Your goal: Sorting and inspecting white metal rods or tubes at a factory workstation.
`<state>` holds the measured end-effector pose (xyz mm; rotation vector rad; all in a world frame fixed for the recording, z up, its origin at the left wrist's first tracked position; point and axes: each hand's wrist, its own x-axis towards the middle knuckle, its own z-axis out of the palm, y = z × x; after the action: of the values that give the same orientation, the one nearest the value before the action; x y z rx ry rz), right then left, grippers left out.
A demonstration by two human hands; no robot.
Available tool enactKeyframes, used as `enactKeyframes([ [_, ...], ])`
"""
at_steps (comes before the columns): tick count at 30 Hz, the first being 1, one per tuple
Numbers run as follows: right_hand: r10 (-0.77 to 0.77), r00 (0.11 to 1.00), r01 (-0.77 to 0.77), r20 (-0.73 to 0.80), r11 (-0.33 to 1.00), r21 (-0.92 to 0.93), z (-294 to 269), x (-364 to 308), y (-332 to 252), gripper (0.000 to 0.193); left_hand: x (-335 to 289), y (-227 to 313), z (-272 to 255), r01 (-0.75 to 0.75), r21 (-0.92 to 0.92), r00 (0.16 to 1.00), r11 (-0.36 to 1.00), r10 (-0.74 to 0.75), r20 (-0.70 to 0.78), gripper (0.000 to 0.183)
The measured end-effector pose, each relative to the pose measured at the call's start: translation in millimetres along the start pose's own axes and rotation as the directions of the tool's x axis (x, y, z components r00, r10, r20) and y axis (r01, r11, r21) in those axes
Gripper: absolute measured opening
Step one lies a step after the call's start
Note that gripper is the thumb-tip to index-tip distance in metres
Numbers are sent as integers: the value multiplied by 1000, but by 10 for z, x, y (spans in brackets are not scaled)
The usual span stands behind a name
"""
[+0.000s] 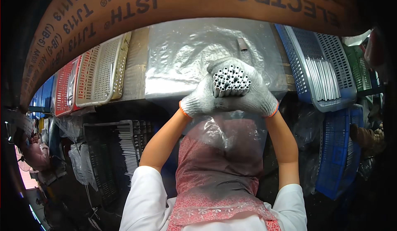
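Below the broad brown belt (198,3) arching at twelve o'clock, the plastic sheet (178,61) leaves open room toward ten, edged by the cream basket (111,75) at nine and the blue basket (337,103) near three. The gloved left hand (198,99) and right hand (258,92) close around the central tube bundle (231,82); gathering seems done, levelling its ends perhaps not, and whether the basket's loose tubes (322,80) are finished I cannot tell. A short pipe piece (242,44) lies near twelve.

Gloved left hand (200,99) and gloved right hand (262,92) cupped together in one shared grip, bare forearms (165,138) converging on it from below either side.
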<state>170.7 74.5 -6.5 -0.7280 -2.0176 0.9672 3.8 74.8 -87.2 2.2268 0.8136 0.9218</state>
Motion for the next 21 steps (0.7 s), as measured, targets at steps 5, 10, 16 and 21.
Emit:
enactKeyframes([
  [5, -113, 993, 110, 44, 991, 76, 229, -306, -432, 49, -647, 449, -12, -56, 51, 996, 997, 52, 68, 54],
  [10, -42, 984, 6, 173, 979, 205, 435, -655, -496, 48, -1083, 677, 145, -273, 259, 962, 926, 258, 90, 86],
  [16, 22, 983, -105, 182, 881, 461, 627, -914, -216, 54, -1403, 855, 335, 192, -148, 977, 970, -175, 119, 98],
  [21, 634, 710, -513, 305, 169, 842, 877, -1470, -202, 55, -1408, 851, 455, 227, -290, 973, 930, -205, 106, 96],
])
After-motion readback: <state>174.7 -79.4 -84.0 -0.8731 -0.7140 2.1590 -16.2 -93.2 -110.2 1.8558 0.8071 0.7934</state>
